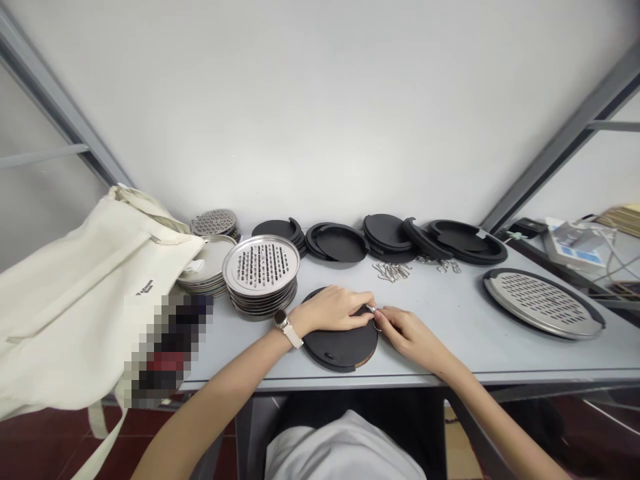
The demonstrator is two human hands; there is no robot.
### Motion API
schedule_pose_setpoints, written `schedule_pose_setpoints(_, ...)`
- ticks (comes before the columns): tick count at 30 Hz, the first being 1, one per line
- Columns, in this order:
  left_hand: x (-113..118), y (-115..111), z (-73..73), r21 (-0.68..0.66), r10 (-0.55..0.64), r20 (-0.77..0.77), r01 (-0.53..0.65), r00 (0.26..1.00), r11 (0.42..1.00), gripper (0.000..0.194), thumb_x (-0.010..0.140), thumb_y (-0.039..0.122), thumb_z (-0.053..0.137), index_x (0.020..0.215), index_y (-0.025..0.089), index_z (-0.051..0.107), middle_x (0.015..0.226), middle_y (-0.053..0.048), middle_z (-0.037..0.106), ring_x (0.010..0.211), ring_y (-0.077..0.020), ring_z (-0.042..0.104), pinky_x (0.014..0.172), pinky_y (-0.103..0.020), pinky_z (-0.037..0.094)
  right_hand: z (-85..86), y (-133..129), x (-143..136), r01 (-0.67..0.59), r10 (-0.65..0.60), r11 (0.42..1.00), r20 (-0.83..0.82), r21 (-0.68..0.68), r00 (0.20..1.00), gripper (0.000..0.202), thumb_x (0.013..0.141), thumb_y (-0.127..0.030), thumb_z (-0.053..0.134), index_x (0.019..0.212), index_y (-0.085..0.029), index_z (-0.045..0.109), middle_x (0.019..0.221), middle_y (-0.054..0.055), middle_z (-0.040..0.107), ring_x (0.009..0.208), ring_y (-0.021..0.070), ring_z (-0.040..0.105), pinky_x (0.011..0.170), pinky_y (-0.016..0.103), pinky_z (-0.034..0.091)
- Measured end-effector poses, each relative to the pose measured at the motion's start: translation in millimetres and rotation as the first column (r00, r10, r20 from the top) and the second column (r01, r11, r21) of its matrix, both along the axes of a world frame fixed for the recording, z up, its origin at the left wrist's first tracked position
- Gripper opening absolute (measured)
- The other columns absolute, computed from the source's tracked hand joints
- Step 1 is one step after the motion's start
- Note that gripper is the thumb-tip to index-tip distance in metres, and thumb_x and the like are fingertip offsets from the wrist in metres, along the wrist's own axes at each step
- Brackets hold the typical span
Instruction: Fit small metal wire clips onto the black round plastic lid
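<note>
My left hand [336,308], with a watch [286,327] on its wrist, lies over a round black disc [340,350]. Its thumb and forefinger pinch one end of a small silvery metal piece [371,309] at the disc's right edge. From the right, my right hand [404,332] closes thumb and fingers on the same piece. A thin metal ring [377,325] shows just below the fingertips. Whether ring and piece are joined, or fixed to the disc, I cannot tell. The disc has a small dark slot and a brownish patch along its lower rim.
Stacked perforated metal grater discs [261,267] and plain metal discs [213,260] stand left, beside a cream bag [90,300]. Black round holders [343,243] line the wall. Loose metal hooks [393,271] and rings [449,267] lie before them. A grater in a black holder [545,303] lies right.
</note>
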State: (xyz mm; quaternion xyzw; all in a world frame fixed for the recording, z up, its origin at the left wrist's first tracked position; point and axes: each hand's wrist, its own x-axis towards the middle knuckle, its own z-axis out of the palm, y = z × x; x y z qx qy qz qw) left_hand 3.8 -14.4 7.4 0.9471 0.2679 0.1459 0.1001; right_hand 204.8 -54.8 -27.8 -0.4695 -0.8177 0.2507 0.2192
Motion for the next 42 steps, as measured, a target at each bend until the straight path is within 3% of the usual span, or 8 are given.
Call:
schedule_pose_setpoints(13,-0.5,1.1,-3.2,-0.004,-0.005,0.029,0.006,1.000,1.000,0.015,0.093,0.035,0.048,0.094,0.021,0.051,0.062,0.006,0.051,0.055,-0.0112,0.050,0.052,-0.024,0.026,-3.0,0.9,0.4,0.015,-0.015,1.000,0.015,0.009,1.000,0.039,0.098,-0.037,0.027,0.068,-0.019,0.045,0.066,0.002,0.053,0.061,0.0148,0.050,0.061,0.027,0.038)
schedule_pose_setpoints(27,-0.3,0.8,-3.8,0.023,-0.013,-0.019,0.014,1.000,1.000,0.015,0.094,0.034,0.046,0.099,0.022,0.052,0.076,0.003,0.063,0.067,-0.0145,0.060,0.057,-0.024,0.030,0.3,-2.4,-4.1,0.068,-0.069,0.997,0.025,0.034,0.997,0.041,0.097,-0.036,0.029,0.065,-0.019,0.047,0.062,0.002,0.055,0.057,0.0144,0.049,0.057,0.027,0.038)
schedule_pose_setpoints(33,-0.9,1.1,-3.4,0.020,-0.021,-0.020,0.022,1.000,1.000,0.016,0.094,0.034,0.045,0.099,0.021,0.053,0.082,0.001,0.066,0.071,-0.0156,0.061,0.060,-0.024,0.034,-1.6,-4.6,-3.5,0.117,-0.125,0.986,0.068,0.118,0.990,0.037,0.097,-0.035,0.031,0.069,-0.020,0.049,0.065,0.003,0.055,0.059,0.0160,0.051,0.059,0.027,0.036)
schedule_pose_setpoints(42,-1.1,0.6,-3.7,0.048,-0.025,-0.049,0.028,0.998,0.998,0.017,0.093,0.033,0.045,0.102,0.021,0.054,0.084,0.000,0.067,0.075,-0.0168,0.063,0.063,-0.025,0.036,1.2,-4.4,-3.9,0.098,-0.098,0.995,-0.017,0.031,0.995,0.034,0.098,-0.037,0.031,0.071,-0.020,0.044,0.064,0.000,0.051,0.058,0.0140,0.047,0.058,0.025,0.035)
